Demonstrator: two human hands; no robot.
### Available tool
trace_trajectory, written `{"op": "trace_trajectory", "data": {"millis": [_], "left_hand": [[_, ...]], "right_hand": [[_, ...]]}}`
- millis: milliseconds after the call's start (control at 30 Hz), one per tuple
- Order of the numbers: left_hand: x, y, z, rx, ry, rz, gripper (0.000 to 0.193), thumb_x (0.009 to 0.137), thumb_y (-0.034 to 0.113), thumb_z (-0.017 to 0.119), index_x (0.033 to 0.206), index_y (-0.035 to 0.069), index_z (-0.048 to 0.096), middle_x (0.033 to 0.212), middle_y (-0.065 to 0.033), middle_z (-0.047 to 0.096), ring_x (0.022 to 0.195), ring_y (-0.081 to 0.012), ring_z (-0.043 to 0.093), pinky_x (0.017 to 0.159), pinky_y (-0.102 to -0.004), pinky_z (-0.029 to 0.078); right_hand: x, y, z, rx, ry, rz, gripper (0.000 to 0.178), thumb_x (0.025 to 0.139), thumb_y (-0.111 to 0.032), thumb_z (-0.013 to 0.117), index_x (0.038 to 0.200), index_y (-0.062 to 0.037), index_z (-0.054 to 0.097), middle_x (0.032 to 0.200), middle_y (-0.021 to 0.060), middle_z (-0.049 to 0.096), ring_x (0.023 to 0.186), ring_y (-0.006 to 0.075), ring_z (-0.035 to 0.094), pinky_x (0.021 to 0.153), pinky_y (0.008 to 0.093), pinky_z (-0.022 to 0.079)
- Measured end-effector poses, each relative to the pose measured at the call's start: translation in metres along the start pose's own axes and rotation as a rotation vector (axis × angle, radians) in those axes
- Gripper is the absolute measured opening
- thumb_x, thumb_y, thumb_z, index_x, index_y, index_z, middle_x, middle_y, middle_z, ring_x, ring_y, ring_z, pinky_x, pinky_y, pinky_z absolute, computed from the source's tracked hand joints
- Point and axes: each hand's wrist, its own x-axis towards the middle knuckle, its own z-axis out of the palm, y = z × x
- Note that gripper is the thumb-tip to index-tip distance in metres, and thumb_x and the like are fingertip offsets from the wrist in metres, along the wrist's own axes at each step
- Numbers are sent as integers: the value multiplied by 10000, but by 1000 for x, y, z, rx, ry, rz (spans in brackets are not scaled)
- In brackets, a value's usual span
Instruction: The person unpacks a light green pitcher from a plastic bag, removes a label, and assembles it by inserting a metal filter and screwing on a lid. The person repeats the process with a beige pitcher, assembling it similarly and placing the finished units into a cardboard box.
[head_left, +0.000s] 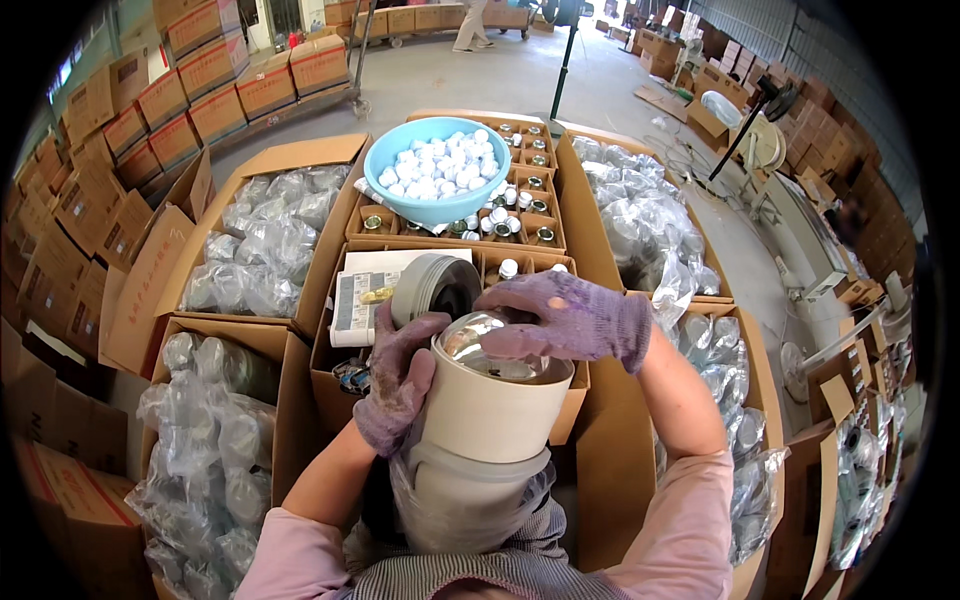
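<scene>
A cream cylindrical container stands upright close to my body, with clear plastic film bunched round its lower part. In its mouth sits a shiny silvery liner. My right hand, in a purple knit glove, reaches over the rim with bent fingers on that liner. Beside the mouth, my gloved left hand grips a grey round threaded lid, tilted so its dark inside faces right. The left thumb lies near the container's wall. My right fingers partly hide the liner.
Ahead, a light blue basin of white caps rests on a divided carton of bottles. Cartons of plastic-wrapped cylinders stand left and right. A printed sheet lies beyond my left hand. Farther back, a person walks.
</scene>
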Motion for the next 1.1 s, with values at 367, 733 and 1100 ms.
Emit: {"op": "trace_trajectory", "data": {"millis": [367, 733, 1100], "left_hand": [[-5, 5, 3, -74, 30, 33, 410, 953, 396, 571, 1120, 33, 663, 1180, -177, 596, 1200, -379, 445, 1048, -491, 360], [-16, 5, 0, -65, -39, 46, 346, 989, 307, 514, 1130, 22, 652, 1155, -181, 612, 1211, -366, 441, 1053, -490, 352], [-21, 28, 11, 6, 64, 155, 356, 1014, 343, 450, 1079, 49, 640, 1192, -243, 556, 1145, -392, 502, 1018, -531, 378]], "right_hand": [[7, -5, -3, 244, -301, -34, 627, 873, -345, 719, 1374, -47, 489, 1142, 163, 656, 1026, 281, 668, 862, 393, 532], [0, -38, 26, -142, -143, -20, 449, 963, -428, 516, 1244, -78, 519, 941, 211, 675, 786, 399, 681, 691, 460, 549], [-20, -27, 52, 29, 40, -211, 407, 927, -408, 605, 1130, -59, 554, 912, 199, 647, 875, 390, 663, 749, 444, 538]]}}
